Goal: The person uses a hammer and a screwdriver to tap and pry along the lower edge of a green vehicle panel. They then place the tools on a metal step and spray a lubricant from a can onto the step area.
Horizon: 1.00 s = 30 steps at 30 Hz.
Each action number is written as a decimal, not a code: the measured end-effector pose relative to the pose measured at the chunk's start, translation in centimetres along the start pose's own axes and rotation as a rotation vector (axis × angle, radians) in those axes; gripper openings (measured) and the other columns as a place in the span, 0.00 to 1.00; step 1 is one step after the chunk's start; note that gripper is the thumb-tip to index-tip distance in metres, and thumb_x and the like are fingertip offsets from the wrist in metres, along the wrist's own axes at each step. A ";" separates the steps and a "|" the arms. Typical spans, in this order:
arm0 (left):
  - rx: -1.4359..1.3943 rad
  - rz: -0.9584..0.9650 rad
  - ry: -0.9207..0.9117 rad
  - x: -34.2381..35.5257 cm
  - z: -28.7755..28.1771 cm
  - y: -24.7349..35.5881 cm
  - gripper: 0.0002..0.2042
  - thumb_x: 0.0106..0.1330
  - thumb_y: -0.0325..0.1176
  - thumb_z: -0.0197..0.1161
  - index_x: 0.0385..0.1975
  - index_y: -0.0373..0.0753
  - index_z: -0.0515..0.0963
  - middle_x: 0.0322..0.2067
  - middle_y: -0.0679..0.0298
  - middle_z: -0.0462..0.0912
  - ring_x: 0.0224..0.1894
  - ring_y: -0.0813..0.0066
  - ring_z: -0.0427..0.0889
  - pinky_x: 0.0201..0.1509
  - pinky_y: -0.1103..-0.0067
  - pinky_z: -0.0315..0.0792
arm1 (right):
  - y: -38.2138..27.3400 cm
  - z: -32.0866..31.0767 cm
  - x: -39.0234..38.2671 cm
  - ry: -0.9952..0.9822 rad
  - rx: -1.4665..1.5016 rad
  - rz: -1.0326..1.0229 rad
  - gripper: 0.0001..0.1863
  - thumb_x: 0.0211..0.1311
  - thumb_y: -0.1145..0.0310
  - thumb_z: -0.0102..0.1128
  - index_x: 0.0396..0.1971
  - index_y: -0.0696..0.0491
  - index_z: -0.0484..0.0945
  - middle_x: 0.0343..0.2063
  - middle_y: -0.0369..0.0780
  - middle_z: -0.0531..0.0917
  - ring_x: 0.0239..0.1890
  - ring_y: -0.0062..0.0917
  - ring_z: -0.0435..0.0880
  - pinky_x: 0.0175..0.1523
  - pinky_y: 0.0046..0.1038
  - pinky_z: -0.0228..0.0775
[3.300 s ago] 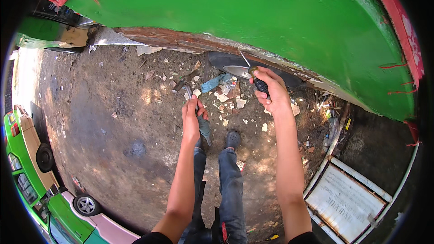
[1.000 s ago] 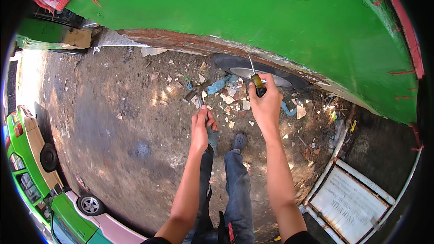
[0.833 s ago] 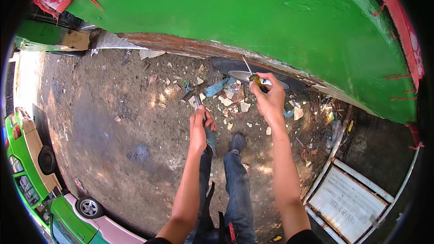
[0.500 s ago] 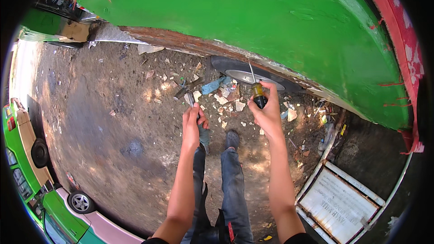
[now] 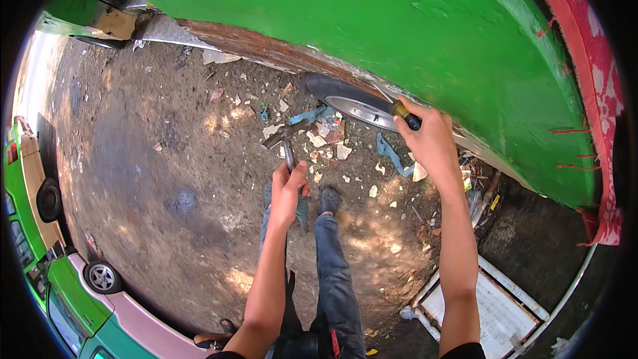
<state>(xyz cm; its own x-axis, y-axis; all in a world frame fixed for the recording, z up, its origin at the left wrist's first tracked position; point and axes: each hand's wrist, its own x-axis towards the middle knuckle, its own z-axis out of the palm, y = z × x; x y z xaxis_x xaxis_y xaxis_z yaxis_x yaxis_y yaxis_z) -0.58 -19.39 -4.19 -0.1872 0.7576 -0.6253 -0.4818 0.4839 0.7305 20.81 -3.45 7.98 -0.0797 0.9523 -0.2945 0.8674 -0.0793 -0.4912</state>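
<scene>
My left hand (image 5: 290, 188) is closed round the handle of a hammer (image 5: 287, 138), whose dark metal head points away from me above the littered ground. In my right hand (image 5: 428, 134) is a screwdriver (image 5: 403, 110) with a yellow and black handle. Its thin shaft slants up and left to the chipped lower edge (image 5: 319, 60) of a green vehicle panel (image 5: 372, 13). The tip seems to meet that edge, though contact is hard to tell. Hammer and screwdriver are well apart.
A wheel (image 5: 359, 108) sits under the panel. Broken flakes (image 5: 343, 152) and a blue cloth strip (image 5: 392, 154) litter the dirt. A white framed sign (image 5: 492, 312) lies at lower right. Green vehicles (image 5: 86, 292) stand at left, near a sandalled foot (image 5: 219, 338).
My right hand has moved right, and the screwdriver now leans further left against the panel edge. The hammer has swung into clearer view, its head now showing fully.
</scene>
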 end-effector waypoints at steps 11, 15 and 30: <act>0.070 -0.022 -0.035 -0.1 0.4 0.8 0.14 0.71 0.39 0.60 0.27 0.39 0.66 0.18 0.71 0.63 0.19 0.79 0.68 0.25 0.77 0.64 | 0.3 0.2 1.7 0.058 -0.164 -0.067 0.21 0.60 0.64 0.68 0.54 0.52 0.85 0.26 0.51 0.86 0.25 0.34 0.84 0.38 0.36 0.76; 0.099 -0.003 -0.027 0.4 -0.7 0.8 0.17 0.70 0.43 0.62 0.28 0.37 0.68 0.17 0.70 0.66 0.19 0.79 0.69 0.24 0.77 0.64 | -0.7 0.2 2.3 -0.019 -0.099 0.026 0.21 0.59 0.63 0.68 0.54 0.51 0.85 0.27 0.50 0.86 0.25 0.35 0.84 0.39 0.35 0.76; 0.088 -0.047 -0.045 0.9 -2.4 1.1 0.13 0.70 0.38 0.62 0.31 0.36 0.69 0.17 0.69 0.67 0.19 0.79 0.68 0.24 0.77 0.63 | -0.8 3.4 1.9 0.062 0.067 0.063 0.21 0.60 0.65 0.67 0.53 0.55 0.84 0.28 0.51 0.87 0.25 0.34 0.87 0.39 0.33 0.77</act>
<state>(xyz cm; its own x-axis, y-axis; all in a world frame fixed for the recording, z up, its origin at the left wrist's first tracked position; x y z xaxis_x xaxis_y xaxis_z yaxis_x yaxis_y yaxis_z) -3.32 -19.23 -4.57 -0.1267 0.7511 -0.6479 -0.4116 0.5544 0.7233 18.30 -2.60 5.04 0.0066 0.9610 -0.2764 0.8347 -0.1575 -0.5277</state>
